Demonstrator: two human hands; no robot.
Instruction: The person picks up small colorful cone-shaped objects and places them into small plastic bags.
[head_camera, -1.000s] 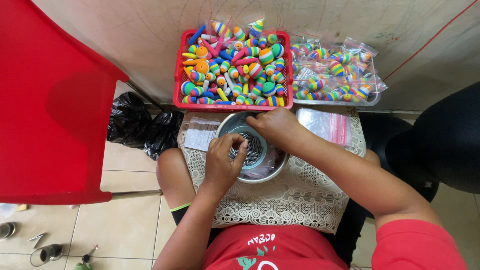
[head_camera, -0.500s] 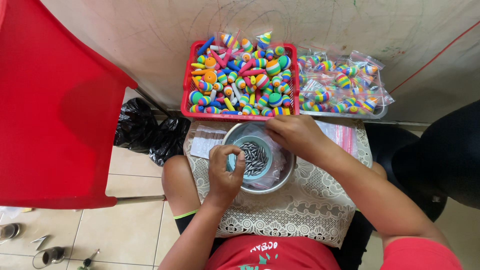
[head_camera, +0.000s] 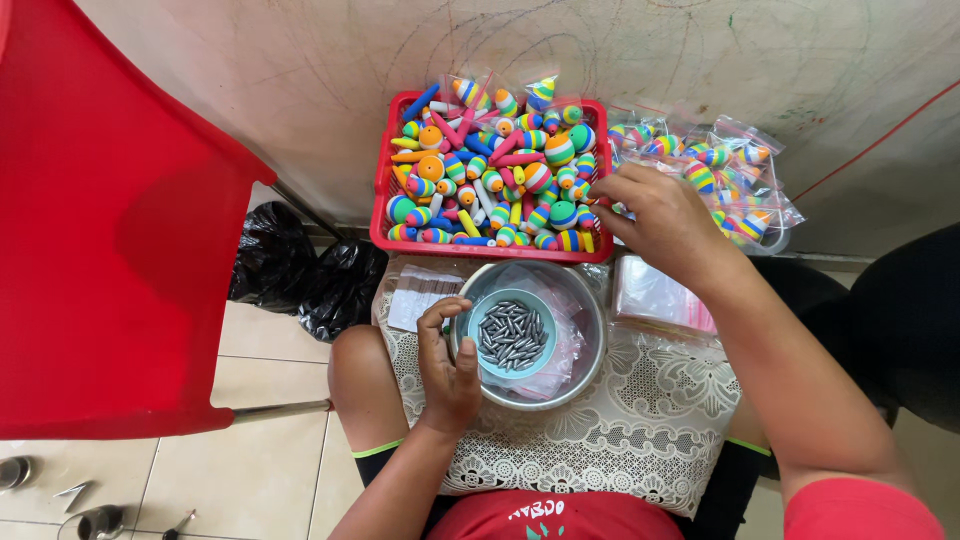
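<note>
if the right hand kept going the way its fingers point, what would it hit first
The right hand points left, over the red basket. It would likely meet the striped foam floats heaped at the basket's right side first, though its height above them is unclear.

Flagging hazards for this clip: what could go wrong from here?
The metal bowl of small dark weights sits on a lace cloth across the lap, so a knee shift might spill them. The right hand reaching over the heaped red basket could knock colourful floats out.

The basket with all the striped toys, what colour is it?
Red basket, seen best in the head view.
</note>
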